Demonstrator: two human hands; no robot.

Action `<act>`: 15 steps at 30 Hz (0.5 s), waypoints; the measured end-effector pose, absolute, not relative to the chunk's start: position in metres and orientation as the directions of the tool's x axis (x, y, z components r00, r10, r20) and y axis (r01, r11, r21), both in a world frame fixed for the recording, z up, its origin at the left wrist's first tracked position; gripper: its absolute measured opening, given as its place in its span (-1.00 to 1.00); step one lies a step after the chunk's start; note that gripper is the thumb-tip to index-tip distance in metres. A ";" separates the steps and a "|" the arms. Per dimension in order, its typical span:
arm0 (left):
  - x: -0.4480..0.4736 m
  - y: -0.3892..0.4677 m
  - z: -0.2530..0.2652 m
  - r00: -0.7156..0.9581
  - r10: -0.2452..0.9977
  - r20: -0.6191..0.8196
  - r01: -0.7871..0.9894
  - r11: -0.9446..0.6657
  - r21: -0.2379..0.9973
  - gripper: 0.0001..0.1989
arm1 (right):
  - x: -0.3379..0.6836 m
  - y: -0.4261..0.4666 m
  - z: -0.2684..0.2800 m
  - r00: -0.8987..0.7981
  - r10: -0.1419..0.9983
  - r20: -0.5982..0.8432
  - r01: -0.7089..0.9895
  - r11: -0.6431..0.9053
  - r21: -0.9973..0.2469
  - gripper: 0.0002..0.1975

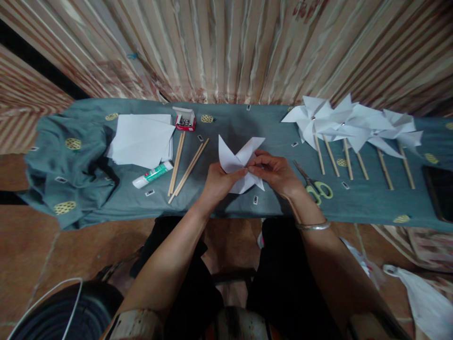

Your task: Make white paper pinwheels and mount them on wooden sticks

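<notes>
A white paper pinwheel (231,163) is held over the near middle of the cloth-covered table, its points folded in toward the centre. My left hand (223,182) grips its left side, with the thumb pressed near the centre. From the right, my right hand (274,172) pinches the paper close to the same spot; whether a small pin sits between those fingers I cannot make out. Green-handled scissors (314,185) lie just right of my right hand. To the left of my left hand rest several thin wooden sticks (189,171) in two loose bundles.
A stack of white paper (141,139), a glue stick (153,174) and an opened red box of metal pins (185,120) lie on the left. Several finished pinwheels on sticks (348,120) overlap at the right. A dark phone-like object (439,191) lies at the right edge.
</notes>
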State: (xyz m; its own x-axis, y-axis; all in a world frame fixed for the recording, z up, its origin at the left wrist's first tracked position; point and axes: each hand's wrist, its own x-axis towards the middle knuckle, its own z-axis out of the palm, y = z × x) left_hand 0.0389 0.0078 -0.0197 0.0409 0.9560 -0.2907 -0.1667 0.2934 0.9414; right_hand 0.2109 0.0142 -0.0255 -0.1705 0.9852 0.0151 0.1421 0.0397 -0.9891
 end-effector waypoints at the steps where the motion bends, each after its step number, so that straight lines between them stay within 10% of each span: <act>1: 0.038 0.008 -0.020 0.045 0.958 -0.283 -0.160 0.286 0.945 -0.78 | 0.210 0.014 -0.025 -0.170 0.985 0.009 0.142 0.034 -0.989 -0.79; 15: 0.034 0.011 -0.023 0.001 0.975 -0.224 -0.097 0.223 0.970 -0.78 | 0.197 0.010 -0.031 -0.004 1.000 0.020 0.036 0.020 -0.999 -0.70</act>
